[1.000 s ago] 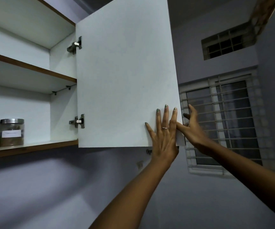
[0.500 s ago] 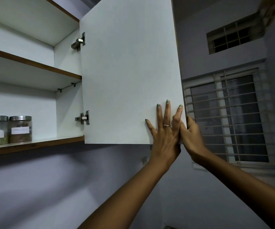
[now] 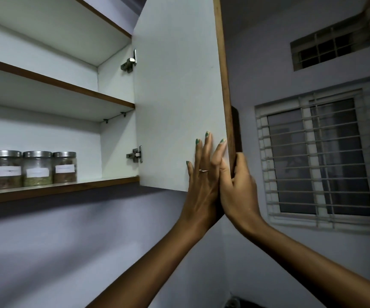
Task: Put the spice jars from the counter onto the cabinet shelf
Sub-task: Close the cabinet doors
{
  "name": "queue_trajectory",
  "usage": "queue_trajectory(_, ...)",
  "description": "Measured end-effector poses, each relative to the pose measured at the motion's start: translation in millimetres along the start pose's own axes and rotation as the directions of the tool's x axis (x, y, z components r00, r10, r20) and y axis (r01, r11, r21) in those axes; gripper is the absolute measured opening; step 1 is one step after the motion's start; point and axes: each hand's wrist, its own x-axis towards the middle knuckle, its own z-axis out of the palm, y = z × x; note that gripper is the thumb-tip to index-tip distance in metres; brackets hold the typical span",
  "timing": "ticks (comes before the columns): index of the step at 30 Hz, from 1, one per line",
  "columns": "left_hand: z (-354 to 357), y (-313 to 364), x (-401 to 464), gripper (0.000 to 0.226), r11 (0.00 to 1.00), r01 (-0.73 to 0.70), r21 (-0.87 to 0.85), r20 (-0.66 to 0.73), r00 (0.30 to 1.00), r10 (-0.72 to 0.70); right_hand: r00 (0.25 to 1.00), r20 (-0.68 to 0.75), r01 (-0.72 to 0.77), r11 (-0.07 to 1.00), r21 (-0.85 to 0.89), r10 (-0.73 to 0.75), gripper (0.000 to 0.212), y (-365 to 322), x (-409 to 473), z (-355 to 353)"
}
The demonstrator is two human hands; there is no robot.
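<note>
Left hand (image 3: 204,181): flat against the white inner face of the cabinet door (image 3: 177,92), fingers straight and spread, pointing up, a ring on one finger. Holds nothing; palm presses the door near its lower free corner.

Right hand (image 3: 238,187): at the door's brown free edge, thumb side touching the left hand. Fingers wrap round the edge to the far side and are hidden there, so the grip on the door is only partly seen. A dark handle (image 3: 237,130) shows just above it on the outer face.

Door: open, swung out towards the viewer, hung on two metal hinges (image 3: 135,154) at its left side.

Jars (image 3: 37,168): three clear ones fully in view with metal lids and white labels, upright in a row on the lowest shelf (image 3: 68,188), left of the door, touching or nearly touching each other. Left jar holds reddish-brown matter, middle one greenish, right one brown. A sliver of a fourth is cut off by the left border. Label text too small to read.

Surroundings: a barred window (image 3: 317,161) in the right wall, a small grille vent (image 3: 328,51) above it. Nothing stands between the hands and the jars.
</note>
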Motion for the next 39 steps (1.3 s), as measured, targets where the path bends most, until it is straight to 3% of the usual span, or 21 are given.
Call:
queue_trajectory(3, -31.0, -1.9, -12.8, 0.071, 0.995, 0.016, -0.097, -0.027, 0.999, -0.018, 0.999, 0.041, 0.027, 0.999, -0.033, -0.026, 0.026, -25.4, -15.9, 16.8)
queue_trajectory(7, -69.5, -5.2, -30.4, 0.066, 0.992, 0.005, -0.123, -0.121, 0.993, -0.020, 0.994, 0.102, 0.040, 0.999, -0.020, -0.037, 0.019, -55.6, -36.4, 43.1)
queue_trajectory(10, -96.9, -5.9, -47.9, 0.062, 0.972, 0.104, -0.212, -0.172, 0.975, -0.142, 0.993, 0.109, 0.043, 0.999, -0.005, -0.043, 0.015, -74.1, -49.4, 64.4)
queue_trajectory(13, -127.4, -7.5, -65.2, 0.063, 0.939, 0.224, -0.259, -0.240, 0.927, -0.287, 0.992, 0.121, 0.036, 0.996, 0.083, -0.046, 0.022, -92.4, -62.5, 86.4)
queue_trajectory(18, -178.4, -13.3, -85.8, 0.045, 0.944, 0.295, -0.146, -0.374, 0.867, -0.329, 0.989, 0.144, 0.010, 0.984, 0.179, -0.037, 0.040, -120.2, -80.3, 129.4)
queue_trajectory(20, -193.7, -20.0, -90.7, 0.030, 0.909, 0.355, -0.217, -0.402, 0.817, -0.414, 0.988, 0.148, 0.013, 0.981, 0.193, -0.042, 0.045, -127.5, -84.8, 145.7)
queue_trajectory(22, -208.6, -25.4, -94.7, 0.035, 0.890, 0.381, -0.251, -0.448, 0.769, -0.455, 0.986, 0.161, 0.011, 0.977, 0.211, -0.046, 0.049, -132.4, -89.2, 161.7)
queue_trajectory(26, -231.0, -32.3, -98.9, 0.034, 0.893, 0.436, -0.114, -0.497, 0.753, -0.431, 0.984, 0.168, 0.028, 0.979, 0.201, -0.062, 0.055, -136.3, -93.9, 192.7)
queue_trajectory(30, -260.0, -47.4, -102.8, 0.039, 0.851, 0.508, 0.131, -0.495, 0.778, -0.388, 0.967, 0.238, 0.033, 0.972, 0.235, -0.091, 0.060, -136.0, -97.6, 223.5)
queue_trajectory(34, -281.7, -62.5, -106.3, 0.073, 0.725, 0.509, 0.465, -0.395, 0.852, -0.344, 0.916, 0.347, 0.130, 0.967, 0.220, -0.203, 0.064, -126.5, -96.2, 248.8)
queue_trajectory(39, -303.0, -87.6, -111.0, 0.094, 0.586, 0.585, 0.561, -0.364, 0.810, -0.459, 0.789, 0.539, 0.244, 0.956, 0.165, -0.294, 0.066, -106.9, -90.7, 277.9)
